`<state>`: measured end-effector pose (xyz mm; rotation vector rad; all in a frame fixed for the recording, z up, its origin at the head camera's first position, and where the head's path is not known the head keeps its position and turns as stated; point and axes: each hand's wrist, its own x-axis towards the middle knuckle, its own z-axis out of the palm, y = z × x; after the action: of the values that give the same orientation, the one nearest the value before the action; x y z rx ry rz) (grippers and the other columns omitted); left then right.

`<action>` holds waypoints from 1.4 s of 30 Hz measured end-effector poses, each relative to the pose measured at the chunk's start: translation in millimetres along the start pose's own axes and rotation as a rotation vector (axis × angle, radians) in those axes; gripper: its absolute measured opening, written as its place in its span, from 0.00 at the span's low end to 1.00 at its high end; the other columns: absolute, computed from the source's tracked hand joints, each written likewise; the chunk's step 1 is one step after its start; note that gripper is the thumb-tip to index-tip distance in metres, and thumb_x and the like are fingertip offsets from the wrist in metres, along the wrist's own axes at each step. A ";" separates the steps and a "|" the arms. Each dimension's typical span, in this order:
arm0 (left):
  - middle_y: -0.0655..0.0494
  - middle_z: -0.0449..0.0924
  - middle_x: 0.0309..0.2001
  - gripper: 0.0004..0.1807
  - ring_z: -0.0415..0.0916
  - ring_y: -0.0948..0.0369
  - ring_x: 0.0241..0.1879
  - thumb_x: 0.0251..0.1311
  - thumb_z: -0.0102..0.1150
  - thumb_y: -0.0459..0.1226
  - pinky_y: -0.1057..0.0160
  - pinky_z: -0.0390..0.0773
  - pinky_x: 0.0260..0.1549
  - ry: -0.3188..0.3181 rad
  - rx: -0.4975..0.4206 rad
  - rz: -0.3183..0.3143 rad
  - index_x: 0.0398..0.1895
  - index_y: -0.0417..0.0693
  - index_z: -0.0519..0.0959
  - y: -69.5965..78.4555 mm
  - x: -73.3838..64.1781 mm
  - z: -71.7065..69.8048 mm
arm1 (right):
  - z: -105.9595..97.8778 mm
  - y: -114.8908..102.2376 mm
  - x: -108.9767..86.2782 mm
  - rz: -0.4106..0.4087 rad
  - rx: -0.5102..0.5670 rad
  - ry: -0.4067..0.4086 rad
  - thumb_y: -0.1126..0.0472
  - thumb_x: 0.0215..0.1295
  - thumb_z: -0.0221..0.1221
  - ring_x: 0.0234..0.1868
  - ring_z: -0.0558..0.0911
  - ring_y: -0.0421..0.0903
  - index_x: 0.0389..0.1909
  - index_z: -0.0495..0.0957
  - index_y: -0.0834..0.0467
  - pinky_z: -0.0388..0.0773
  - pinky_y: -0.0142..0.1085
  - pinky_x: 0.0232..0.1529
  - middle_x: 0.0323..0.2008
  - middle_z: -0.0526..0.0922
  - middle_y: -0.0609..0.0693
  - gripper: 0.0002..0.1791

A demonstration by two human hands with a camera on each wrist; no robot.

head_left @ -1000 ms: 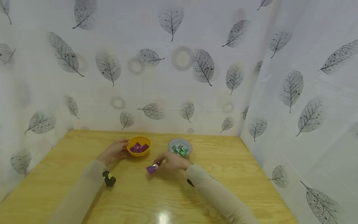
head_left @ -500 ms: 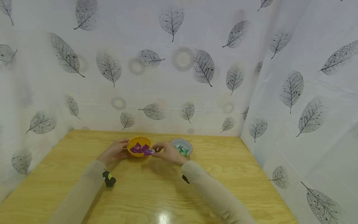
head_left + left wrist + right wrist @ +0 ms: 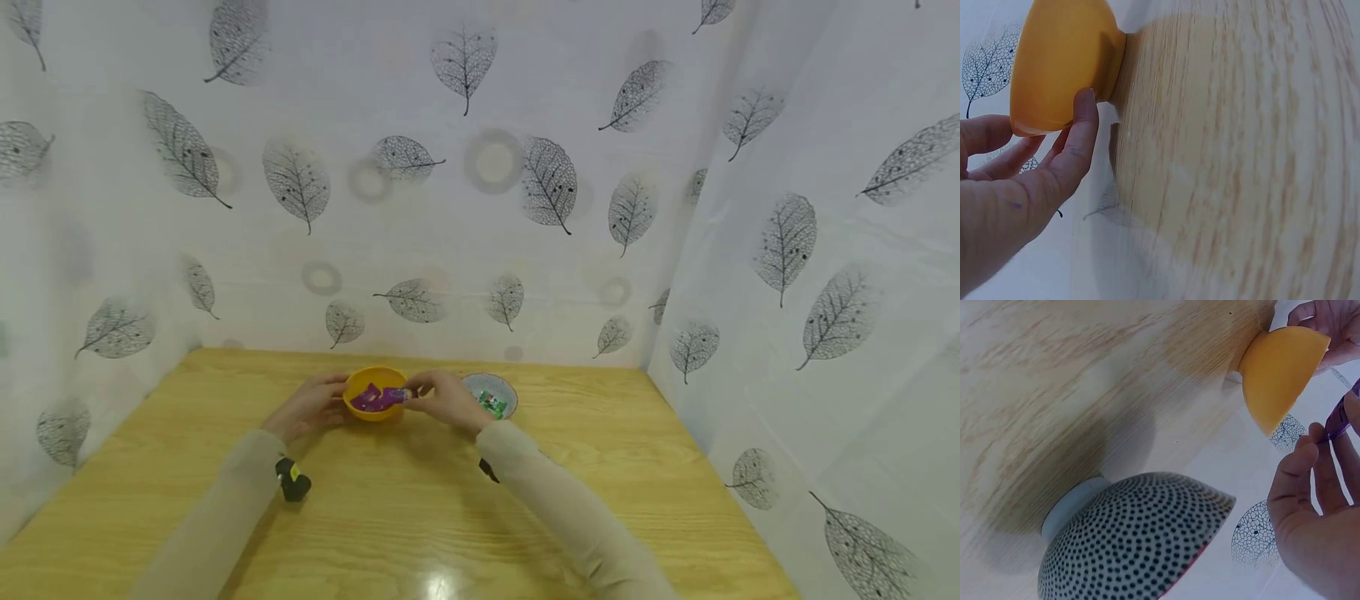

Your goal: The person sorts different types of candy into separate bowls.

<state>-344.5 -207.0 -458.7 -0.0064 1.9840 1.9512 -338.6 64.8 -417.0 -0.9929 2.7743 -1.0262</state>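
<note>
In the head view, my left hand [image 3: 306, 408] holds the side of a yellow bowl [image 3: 381, 372]. The left wrist view shows its thumb and fingertips against the outer wall and rim of that bowl [image 3: 1063, 62]. Small purple wrapped packets [image 3: 366, 398] lie inside. My right hand [image 3: 447, 402] pinches another purple packet [image 3: 396, 395] by one end, over the bowl's right side. From the right wrist, the pinched packet [image 3: 1337, 420] shows only partly, at the frame's edge. The kind of contents in the wrappers cannot be seen.
Just right of my right hand stands a pale bowl [image 3: 508, 388] with green packets [image 3: 492, 405], partly hidden by that hand. Its outside [image 3: 1135, 537] is dotted dark. Both bowls stand on a wooden table [image 3: 360, 517], backed by a leaf-patterned curtain [image 3: 480, 233].
My right hand has carried the purple packet from the table in front, up and left to over the yellow bowl. My left hand has stayed at the bowl's side.
</note>
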 end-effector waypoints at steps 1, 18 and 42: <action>0.30 0.51 0.73 0.31 0.70 0.48 0.60 0.77 0.38 0.37 0.51 0.76 0.60 0.003 -0.009 0.000 0.76 0.34 0.45 0.3 -0.1 0.0 | 1.1 -0.1 1.2 0.011 -0.002 0.010 0.53 0.64 0.64 0.43 0.79 0.38 0.50 0.84 0.52 0.77 0.29 0.43 0.44 0.86 0.44 0.15; 0.31 0.47 0.75 0.31 0.59 0.40 0.70 0.76 0.38 0.37 0.47 0.69 0.65 -0.019 -0.024 0.024 0.76 0.35 0.44 2.3 -4.2 2.3 | 13.6 -8.4 20.3 0.055 -0.141 0.071 0.55 0.64 0.65 0.46 0.81 0.46 0.50 0.84 0.52 0.76 0.30 0.41 0.44 0.85 0.48 0.15; 0.30 0.54 0.71 0.30 0.65 0.44 0.65 0.79 0.31 0.44 0.48 0.71 0.65 -0.004 0.027 0.068 0.74 0.32 0.49 1.0 -6.9 5.7 | 13.8 9.0 1.7 0.105 0.017 0.104 0.58 0.68 0.59 0.39 0.81 0.39 0.50 0.83 0.60 0.79 0.29 0.40 0.43 0.87 0.49 0.14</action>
<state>-336.9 -203.1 -456.0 0.0731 2.0330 1.9642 -341.8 61.1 -432.8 -0.8048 2.8590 -1.1161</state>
